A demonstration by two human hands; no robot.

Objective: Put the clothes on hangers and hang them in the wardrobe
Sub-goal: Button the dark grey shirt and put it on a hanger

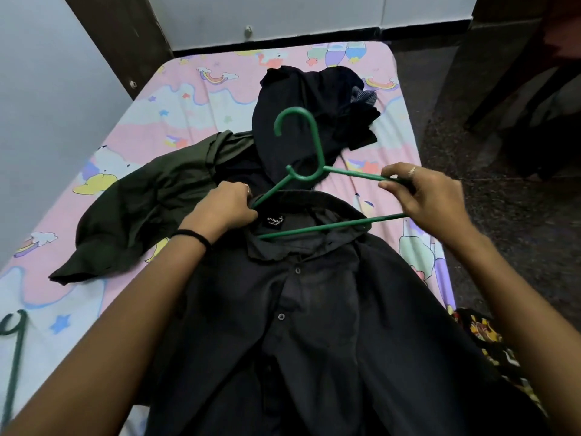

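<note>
Your right hand pinches the green hanger and your left hand grips the collar of the black shirt lying on the bed, so hold that collar open while sliding the hanger's left arm into the shoulder.

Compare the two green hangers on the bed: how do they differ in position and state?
The green hanger is pinched by the right hand with one end under the black shirt's collar; the second hanger lies untouched on the bedsheet, partly out of frame. Both are green plastic.
</note>
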